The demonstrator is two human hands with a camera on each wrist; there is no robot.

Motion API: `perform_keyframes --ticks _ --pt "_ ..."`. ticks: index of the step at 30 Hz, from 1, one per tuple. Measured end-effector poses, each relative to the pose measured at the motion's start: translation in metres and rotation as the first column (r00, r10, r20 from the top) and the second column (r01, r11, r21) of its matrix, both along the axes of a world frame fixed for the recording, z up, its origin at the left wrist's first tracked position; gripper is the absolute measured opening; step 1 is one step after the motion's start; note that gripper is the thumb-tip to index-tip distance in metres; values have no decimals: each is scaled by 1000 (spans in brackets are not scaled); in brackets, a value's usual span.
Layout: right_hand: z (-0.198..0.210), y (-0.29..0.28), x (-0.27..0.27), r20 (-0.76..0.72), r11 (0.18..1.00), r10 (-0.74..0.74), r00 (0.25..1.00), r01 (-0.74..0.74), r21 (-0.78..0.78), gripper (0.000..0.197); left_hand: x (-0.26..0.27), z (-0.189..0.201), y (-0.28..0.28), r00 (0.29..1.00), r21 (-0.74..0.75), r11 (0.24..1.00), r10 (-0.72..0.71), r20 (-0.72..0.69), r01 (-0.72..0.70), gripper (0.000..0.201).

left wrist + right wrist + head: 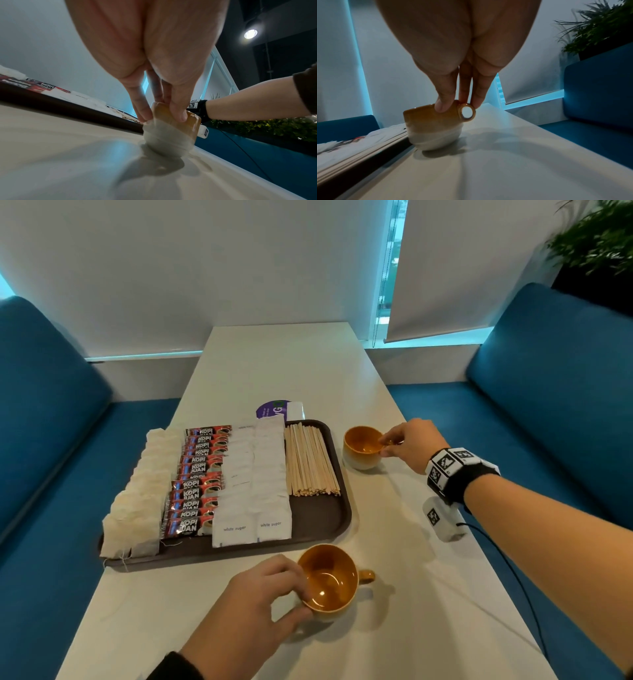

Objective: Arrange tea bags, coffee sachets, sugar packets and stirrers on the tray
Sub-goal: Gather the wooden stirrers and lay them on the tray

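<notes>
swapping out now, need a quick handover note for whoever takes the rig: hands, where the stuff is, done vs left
Left hand: grips the rim of the near cup, on the table just in front of the tray.
Right hand: pinches the far cup at its rim by the handle, right of the tray.
On the tray, in rows left to right: tea bags, coffee sachets, sugar packets, stirrers.
Done: all four kinds look laid out.
Left: probably only placing the two cups; the tray's bare near right corner could take one.
</notes>
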State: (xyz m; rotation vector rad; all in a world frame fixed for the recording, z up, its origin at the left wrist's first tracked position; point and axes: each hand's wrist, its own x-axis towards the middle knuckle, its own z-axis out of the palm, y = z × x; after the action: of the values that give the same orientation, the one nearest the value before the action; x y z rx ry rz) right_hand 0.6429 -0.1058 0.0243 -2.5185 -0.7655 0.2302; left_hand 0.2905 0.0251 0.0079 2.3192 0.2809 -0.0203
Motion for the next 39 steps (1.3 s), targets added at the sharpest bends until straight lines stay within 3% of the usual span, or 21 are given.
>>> perform_keyframes --ticks 12,19,23,26,30,34,36,39 --pt "-8 63 49 67 996 -74 995 70 53 27 -13 -6 16 997 -14 998 -64 -52 63 20" --pt "-7 61 43 58 995 -32 998 26 95 37 -13 -11 15 999 -4 999 -39 -22 38 18" --pt "19 39 3 102 994 98 990 -101 32 29 -13 -12 10 1000 26 1000 13 -4 -13 13" --pt "39 17 -55 15 970 240 971 -240 25 32 -11 -10 6 998 32 998 46 31 -47 14" --pt "41 -14 -146 -177 927 375 910 -368 70 76 -14 -7 1 997 19 998 53 63 -54 17" --pt "12 -30 -205 -236 903 420 876 -429 14 120 -22 -7 7 983 -34 999 21 184 -15 44" --pt "-2 -32 -220 -238 923 378 895 -385 18 125 -26 -7 17 980 -5 997 76 182 -76 50" --pt "-13 -35 -232 -234 953 303 924 -301 46 113 -30 -11 39 972 148 966 195 129 -214 42"
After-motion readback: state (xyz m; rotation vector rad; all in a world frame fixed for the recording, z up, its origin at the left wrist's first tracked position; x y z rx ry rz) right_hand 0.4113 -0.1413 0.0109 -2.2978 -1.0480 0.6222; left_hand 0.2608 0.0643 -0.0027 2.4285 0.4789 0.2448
